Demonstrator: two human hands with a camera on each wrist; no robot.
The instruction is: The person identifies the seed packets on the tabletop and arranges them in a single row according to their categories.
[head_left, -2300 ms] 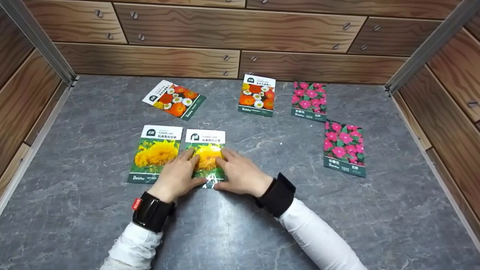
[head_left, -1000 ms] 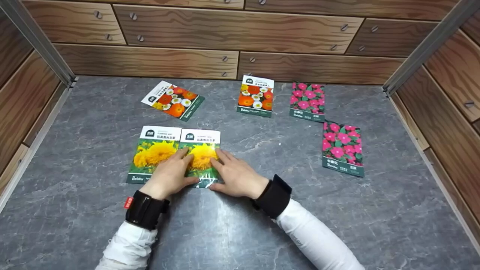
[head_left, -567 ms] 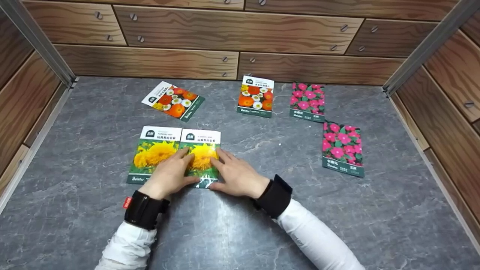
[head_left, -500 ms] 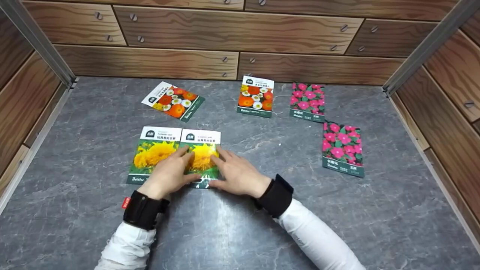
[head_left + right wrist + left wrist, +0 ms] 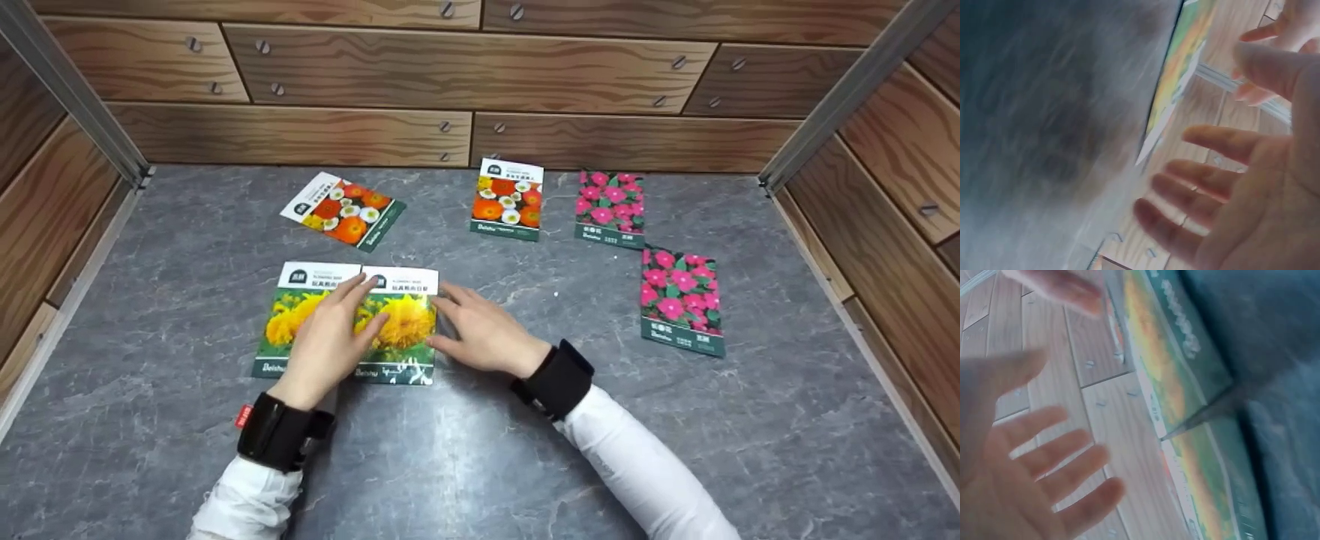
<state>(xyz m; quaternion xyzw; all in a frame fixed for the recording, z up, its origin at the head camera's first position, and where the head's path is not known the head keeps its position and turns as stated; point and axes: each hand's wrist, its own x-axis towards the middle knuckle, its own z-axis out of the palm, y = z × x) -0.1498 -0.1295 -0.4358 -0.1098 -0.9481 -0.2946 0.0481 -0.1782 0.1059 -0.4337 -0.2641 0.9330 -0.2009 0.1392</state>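
Observation:
Two seed packets with yellow flowers lie side by side on the grey marbled surface, the left packet point(image 5: 281, 322) and the right packet point(image 5: 401, 322). My left hand point(image 5: 322, 345) hovers over the seam between them, its fingers loosely extended, and hides part of the left one. My right hand point(image 5: 487, 330) is beside the right packet's right edge, with fingers relaxed. Both wrist views show the left hand point(image 5: 1044, 461) and the right hand point(image 5: 1230, 191) holding nothing, palms apart from the packets. In the left wrist view the packets point(image 5: 1151, 343) meet along a thin seam.
Behind are two orange-and-white flower packets, one tilted point(image 5: 345, 210) and one straighter point(image 5: 507, 201). Two pink flower packets lie to the right, one at the back point(image 5: 610, 208) and one nearer point(image 5: 681, 300). Wood-patterned walls point(image 5: 465, 67) enclose the surface on three sides.
The right yellow-flower packet has slid left against the other one. Since then both hands have lifted off it, the left shifting leftward and the right slightly to the right. The other packets stay put.

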